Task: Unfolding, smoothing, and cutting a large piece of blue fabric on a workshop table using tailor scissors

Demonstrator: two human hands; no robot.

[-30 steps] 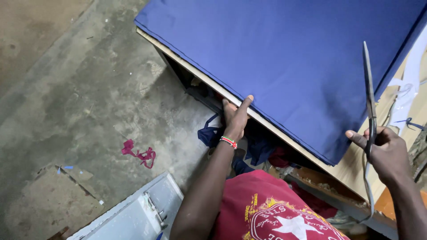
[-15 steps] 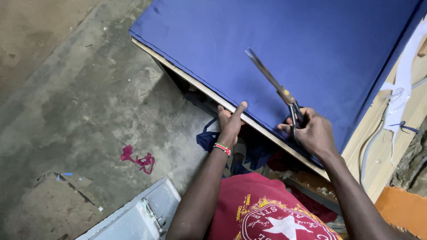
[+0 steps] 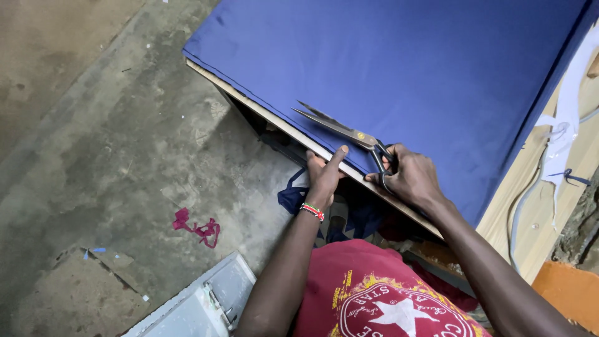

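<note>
Steel tailor's shears (image 3: 340,128), blades slightly parted, sit in the right hand (image 3: 409,178), closed through the handles and laid low over the near edge of the blue fabric (image 3: 405,68); the left hand (image 3: 324,175) pinches that edge against the wooden board (image 3: 274,122). A second ago the shears stood upright at the right. Loose cloth could slip, skewing the cut, and the left thumb lies near the blades.

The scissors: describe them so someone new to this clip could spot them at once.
A large blue cloth covers the wooden table. At its near edge, beside the left hand gripping that edge, the right hand holds the scissors flat on the cloth. They are the only metal thing there: long silver blades slightly parted, dark handles.
</note>
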